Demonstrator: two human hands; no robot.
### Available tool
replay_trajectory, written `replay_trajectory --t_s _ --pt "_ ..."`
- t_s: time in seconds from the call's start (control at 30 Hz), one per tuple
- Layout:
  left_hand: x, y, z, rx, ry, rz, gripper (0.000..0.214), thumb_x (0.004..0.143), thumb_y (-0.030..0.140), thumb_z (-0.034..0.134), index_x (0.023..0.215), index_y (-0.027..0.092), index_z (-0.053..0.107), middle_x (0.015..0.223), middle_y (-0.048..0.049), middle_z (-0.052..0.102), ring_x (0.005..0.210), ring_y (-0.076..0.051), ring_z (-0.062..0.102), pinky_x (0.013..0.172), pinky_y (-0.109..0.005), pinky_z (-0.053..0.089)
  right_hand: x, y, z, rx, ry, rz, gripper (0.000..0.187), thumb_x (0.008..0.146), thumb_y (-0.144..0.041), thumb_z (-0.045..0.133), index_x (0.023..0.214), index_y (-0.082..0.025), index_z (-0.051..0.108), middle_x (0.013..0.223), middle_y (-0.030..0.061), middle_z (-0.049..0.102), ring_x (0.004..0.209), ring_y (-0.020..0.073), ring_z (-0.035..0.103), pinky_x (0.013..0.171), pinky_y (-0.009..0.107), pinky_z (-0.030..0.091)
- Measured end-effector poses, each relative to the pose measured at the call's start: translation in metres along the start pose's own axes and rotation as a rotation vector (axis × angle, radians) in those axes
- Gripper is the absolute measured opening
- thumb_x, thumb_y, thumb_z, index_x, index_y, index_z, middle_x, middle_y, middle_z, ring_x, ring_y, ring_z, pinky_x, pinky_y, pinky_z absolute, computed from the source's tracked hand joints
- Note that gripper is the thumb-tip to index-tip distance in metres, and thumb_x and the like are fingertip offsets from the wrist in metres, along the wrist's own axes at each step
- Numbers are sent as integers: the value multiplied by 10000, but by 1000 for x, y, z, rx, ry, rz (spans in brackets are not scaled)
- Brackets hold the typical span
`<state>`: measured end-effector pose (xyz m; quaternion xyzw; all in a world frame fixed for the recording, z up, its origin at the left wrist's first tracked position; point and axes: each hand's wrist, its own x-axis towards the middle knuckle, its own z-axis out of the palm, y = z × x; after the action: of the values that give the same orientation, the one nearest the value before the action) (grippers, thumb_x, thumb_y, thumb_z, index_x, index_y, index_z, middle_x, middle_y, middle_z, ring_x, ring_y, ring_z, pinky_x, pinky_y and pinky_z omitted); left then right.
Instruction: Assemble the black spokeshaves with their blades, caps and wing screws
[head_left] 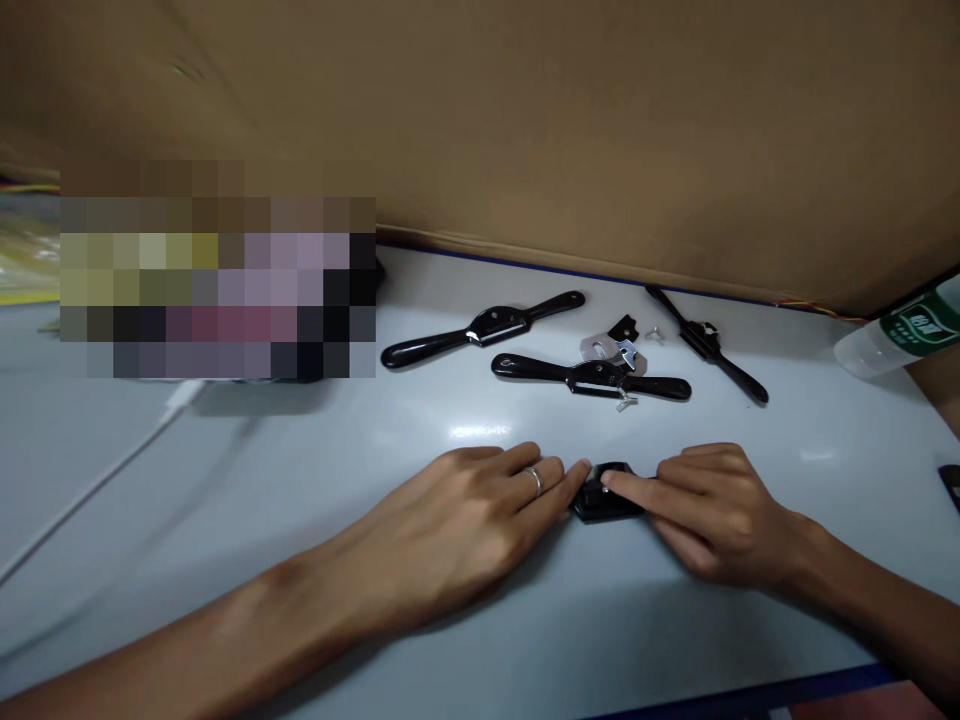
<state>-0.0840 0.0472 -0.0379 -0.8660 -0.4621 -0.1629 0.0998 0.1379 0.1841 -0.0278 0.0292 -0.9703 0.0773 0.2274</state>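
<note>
A black spokeshave (609, 508) lies low over the white table, its middle body showing and its handles hidden under my hands. My left hand (491, 500), with a ring on one finger, is closed around its left side, the index fingertip touching the body. From the other side my right hand (716, 510) grips it, its index finger stretched onto the top of the body. Beyond my hands lie another black spokeshave (592, 376) with a small screw (625, 400) at its edge, and loose metal blade parts (598, 347).
Two more spokeshaves rest farther back, one left (499, 325) and one right (703, 340). A small wing-shaped screw (655, 335) is near the parts. A bottle with a green label (904, 330) lies at right. A white cable (90, 485) crosses the left; a blurred-out patch (225, 290) hides things there. Cardboard (570, 130) stands behind.
</note>
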Motion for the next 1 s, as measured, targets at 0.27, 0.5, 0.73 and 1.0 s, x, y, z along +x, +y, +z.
replay_trajectory --t_s 0.27,0.5,0.73,1.0 --pt "0 -1 -1 -5 -13 -1 334 948 8 381 1235 5 553 832 -66 684 677 -185 617 567 -316 496 2 0 -2 5 2 -14 270 889 -16 485 866 -151 718 570 -35 542 467 108 439 461 269 368" --pt "-2 0 1 -14 -18 -14 351 937 33 441 1274 40 537 846 -61 691 713 -188 627 582 -312 492 -2 2 2 -3 79 47 249 901 -28 489 946 -118 717 591 -32 588 491 102 517 486 258 420" --pt "-2 0 1 -7 -26 -9 319 958 50 437 1253 15 555 845 -68 682 700 -188 607 592 -314 479 -2 1 3 -1 78 58 249 928 -52 482 1030 -116 700 600 -39 607 492 104 521 496 258 438" --pt "-2 0 0 -18 -19 -15 344 936 38 447 1265 28 545 842 -67 686 721 -192 631 585 -311 487 0 2 -2 -4 -19 -24 318 919 -34 465 1119 -123 696 579 -51 547 467 101 461 461 266 366"
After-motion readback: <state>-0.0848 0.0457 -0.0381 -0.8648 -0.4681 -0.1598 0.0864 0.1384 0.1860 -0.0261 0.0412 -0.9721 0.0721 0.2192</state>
